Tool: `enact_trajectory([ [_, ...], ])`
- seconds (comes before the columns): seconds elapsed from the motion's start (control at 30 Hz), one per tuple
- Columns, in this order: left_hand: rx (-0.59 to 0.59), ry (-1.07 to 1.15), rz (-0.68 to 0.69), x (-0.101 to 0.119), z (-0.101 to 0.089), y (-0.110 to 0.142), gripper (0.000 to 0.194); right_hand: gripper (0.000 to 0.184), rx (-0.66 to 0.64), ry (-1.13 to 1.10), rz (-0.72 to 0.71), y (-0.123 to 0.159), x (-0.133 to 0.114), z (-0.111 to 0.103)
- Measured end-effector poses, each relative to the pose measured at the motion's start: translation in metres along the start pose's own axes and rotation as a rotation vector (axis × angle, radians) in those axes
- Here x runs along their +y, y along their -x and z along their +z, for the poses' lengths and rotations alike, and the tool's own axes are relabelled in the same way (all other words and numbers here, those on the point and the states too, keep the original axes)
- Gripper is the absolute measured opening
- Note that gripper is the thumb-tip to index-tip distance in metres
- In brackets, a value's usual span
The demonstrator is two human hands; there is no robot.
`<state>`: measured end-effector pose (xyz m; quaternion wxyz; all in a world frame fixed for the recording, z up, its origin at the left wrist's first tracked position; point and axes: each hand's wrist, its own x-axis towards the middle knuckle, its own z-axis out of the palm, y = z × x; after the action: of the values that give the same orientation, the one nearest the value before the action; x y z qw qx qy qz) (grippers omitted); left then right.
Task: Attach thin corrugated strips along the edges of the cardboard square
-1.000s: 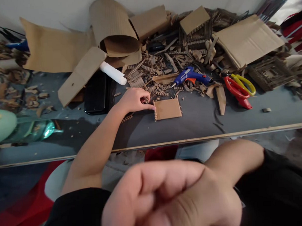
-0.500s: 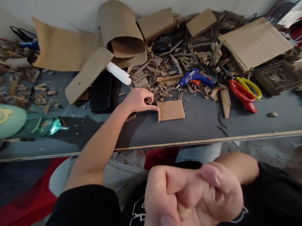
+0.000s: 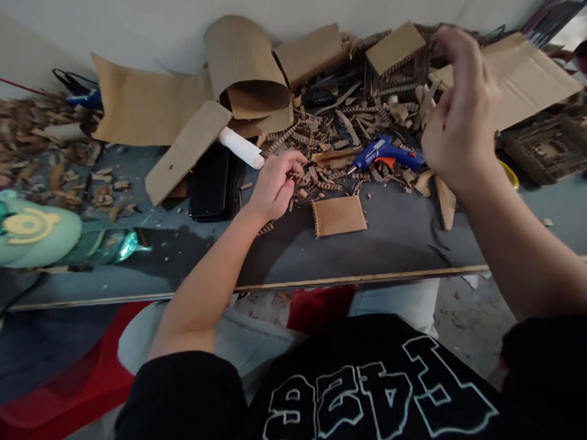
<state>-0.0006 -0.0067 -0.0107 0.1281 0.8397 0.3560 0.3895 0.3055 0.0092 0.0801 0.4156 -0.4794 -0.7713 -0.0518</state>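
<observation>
My left hand is bent over the corrugated cardboard scraps, its fingers curled and its thumb below them. Brown bits show between finger and thumb, but what it grips is too small to make out. Just right of it lies a small cardboard rectangle with a corrugated strip along its left edge. My right hand is raised at the right, slightly blurred, index finger and thumb apart with nothing visible between them. Behind it is a flat cardboard sheet. A blue glue gun lies to its left.
A cardboard tube, a long cardboard strip, a white roll and a black phone-like slab lie at the back left. A green bottle rests at far left. A corrugated square frame is at right.
My right hand has gone from low in front of my chest up and forward over the right of the table, now covering the scissors. My left hand has shifted slightly away from the cardboard rectangle.
</observation>
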Motion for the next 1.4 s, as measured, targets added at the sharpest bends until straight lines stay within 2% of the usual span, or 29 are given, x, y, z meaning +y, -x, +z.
enact_trajectory([
  [0.03, 0.017, -0.003, -0.032, 0.002, 0.003, 0.0, 0.048, 0.049, 0.024, 0.093, 0.021, 0.002, 0.007, 0.004],
  [0.1, 0.019, 0.017, -0.103, 0.007, 0.01, 0.0, 0.043, 0.031, -0.01, 0.175, 0.001, 0.015, 0.011, 0.012],
  [0.2, -0.03, 0.076, -0.157, 0.019, 0.015, -0.001, 0.037, 0.019, -0.129, 0.033, -0.089, 0.037, 0.0, 0.026],
  [0.33, -0.143, 0.071, -0.16, 0.038, 0.016, -0.001, 0.027, 0.022, -0.291, -0.192, -0.272, 0.049, -0.025, 0.04],
  [0.4, -0.192, 0.076, -0.154, 0.048, 0.017, -0.002, 0.025, 0.023, -0.322, -0.212, -0.3, 0.05, -0.034, 0.044],
  [0.5, -0.193, 0.074, -0.14, 0.056, 0.015, -0.004, 0.032, 0.024, -0.324, -0.212, -0.277, 0.051, -0.037, 0.045],
  [0.6, -0.141, 0.009, -0.079, 0.052, 0.011, -0.009, 0.041, 0.02, -0.279, -0.204, -0.172, 0.054, -0.028, 0.042],
  [0.7, -0.094, -0.058, -0.04, 0.041, 0.006, -0.014, 0.027, 0.018, -0.216, -0.184, -0.106, 0.061, -0.018, 0.04],
  [0.77, -0.083, -0.056, -0.031, 0.036, 0.004, -0.015, 0.028, 0.016, -0.18, -0.177, -0.104, 0.067, -0.015, 0.042],
  [0.87, -0.09, -0.039, -0.04, 0.032, 0.004, -0.015, 0.029, 0.015, -0.145, -0.18, -0.081, 0.075, -0.013, 0.049],
  [1.07, -0.119, -0.095, -0.059, 0.027, 0.008, -0.013, 0.023, 0.017, -0.167, -0.154, -0.024, 0.078, -0.012, 0.056],
  [1.17, -0.137, -0.094, -0.016, 0.022, 0.006, -0.013, 0.022, 0.02, -0.191, -0.149, -0.059, 0.074, -0.008, 0.054],
  [1.4, -0.274, -0.069, 0.037, 0.008, 0.003, -0.012, 0.028, 0.023, -0.302, -0.093, -0.285, 0.068, 0.006, 0.052],
])
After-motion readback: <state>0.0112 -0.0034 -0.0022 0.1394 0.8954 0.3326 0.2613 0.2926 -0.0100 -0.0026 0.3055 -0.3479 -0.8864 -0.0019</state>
